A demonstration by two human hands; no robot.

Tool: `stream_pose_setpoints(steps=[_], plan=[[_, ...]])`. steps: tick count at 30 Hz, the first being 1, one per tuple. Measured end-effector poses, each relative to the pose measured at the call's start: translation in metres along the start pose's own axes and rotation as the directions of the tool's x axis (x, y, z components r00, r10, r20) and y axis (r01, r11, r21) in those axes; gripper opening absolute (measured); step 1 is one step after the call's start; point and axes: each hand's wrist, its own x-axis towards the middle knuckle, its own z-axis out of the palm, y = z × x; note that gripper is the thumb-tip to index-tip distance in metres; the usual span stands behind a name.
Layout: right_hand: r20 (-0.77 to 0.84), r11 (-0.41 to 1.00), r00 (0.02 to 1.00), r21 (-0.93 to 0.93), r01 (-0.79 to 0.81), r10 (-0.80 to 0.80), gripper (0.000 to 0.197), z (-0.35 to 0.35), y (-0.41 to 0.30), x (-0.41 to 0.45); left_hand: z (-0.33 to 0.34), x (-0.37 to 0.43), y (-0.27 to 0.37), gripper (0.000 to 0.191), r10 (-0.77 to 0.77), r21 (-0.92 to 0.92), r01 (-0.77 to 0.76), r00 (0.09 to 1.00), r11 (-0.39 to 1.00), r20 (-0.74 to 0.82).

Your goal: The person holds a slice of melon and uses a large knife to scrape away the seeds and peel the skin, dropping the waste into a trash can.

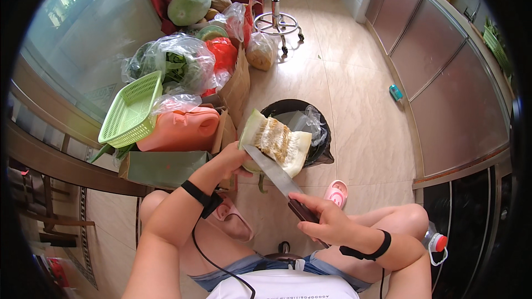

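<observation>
My left hand [236, 158] grips the rind side of a large cut piece of winter melon [298, 153], whose pale flesh and brownish, seedy core face up. In my right hand [330, 220] is a kitchen knife with a dark handle [304, 211]. Its broad steel blade [272, 172] lies across the near left edge of the melon; whether it has entered the flesh I cannot tell. Below and behind the melon stands a black-lined waste bin [328, 133], with a crumpled clear plastic bag [315, 122] inside. The melon hides part of the bin.
Left are a green plastic basket [132, 106], an orange plastic jug [183, 126], cardboard boxes [168, 168] and bagged leafy greens [176, 64]. A whole winter melon [190, 5] lies farther back. A wheeled stool [276, 20] stands ahead; a teal can [395, 92] is by the right-hand cabinets [461, 108].
</observation>
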Motion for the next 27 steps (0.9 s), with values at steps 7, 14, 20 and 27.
stream_pose_setpoints(steps=[7,14,20,27], plan=[[-0.033,0.999,0.999,0.015,-0.037,0.038,0.063,0.007,0.006,0.000,0.006,-0.005,0.005,0.036,-0.018,-0.013,0.018,1.000,1.000,-0.018],[-0.174,0.965,0.968,-0.221,0.143,-0.183,0.061,0.011,0.015,0.018,0.009,-0.002,0.003,0.036,0.019,-0.049,-0.019,1.000,0.999,-0.003],[-0.240,0.957,0.967,0.249,0.148,-0.087,0.064,-0.011,-0.004,0.030,0.008,0.000,0.000,0.042,-0.009,-0.131,0.006,1.000,0.991,-0.019],[-0.409,0.819,0.913,0.521,0.241,-0.008,0.064,-0.076,-0.020,0.023,0.012,-0.011,0.000,0.046,0.056,-0.088,-0.056,0.998,0.995,-0.010]])
